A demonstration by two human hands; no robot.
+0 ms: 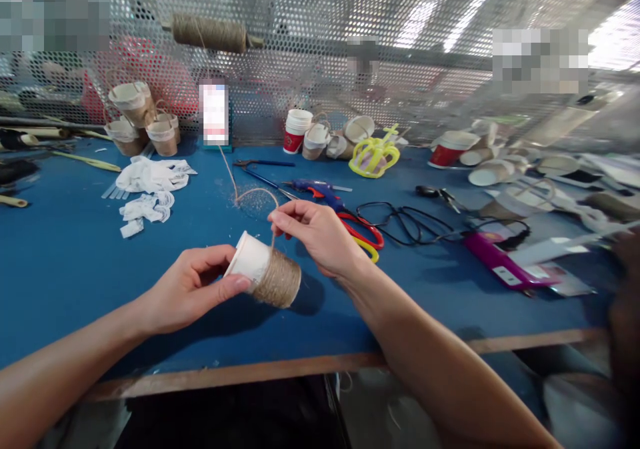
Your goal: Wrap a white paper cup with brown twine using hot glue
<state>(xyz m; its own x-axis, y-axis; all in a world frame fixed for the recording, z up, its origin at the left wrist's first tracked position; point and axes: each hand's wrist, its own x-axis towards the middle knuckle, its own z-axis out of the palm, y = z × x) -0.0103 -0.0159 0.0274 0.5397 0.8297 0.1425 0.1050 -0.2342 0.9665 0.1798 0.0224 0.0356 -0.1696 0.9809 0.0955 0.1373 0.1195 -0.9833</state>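
My left hand (200,285) grips a white paper cup (249,257) by its rim end, thumb below and fingers behind. The cup is tipped on its side above the table, its base pointing right. Brown twine (281,281) is wound round the base half; the half near the rim is bare white. Between thumb and fingertips, my right hand (313,232) pinches the twine strand just above the cup. From there the strand loops left over the table and runs up past the phone toward a twine spool (209,33) on the mesh.
A blue glue gun (320,189), pliers (265,164) and red-and-yellow scissors handles (367,235) lie beyond my hands. Crumpled white strips (153,175) are at left. Twine-wrapped cups (163,135) and red cups (297,131) line the back. A purple power strip (505,262) lies right.
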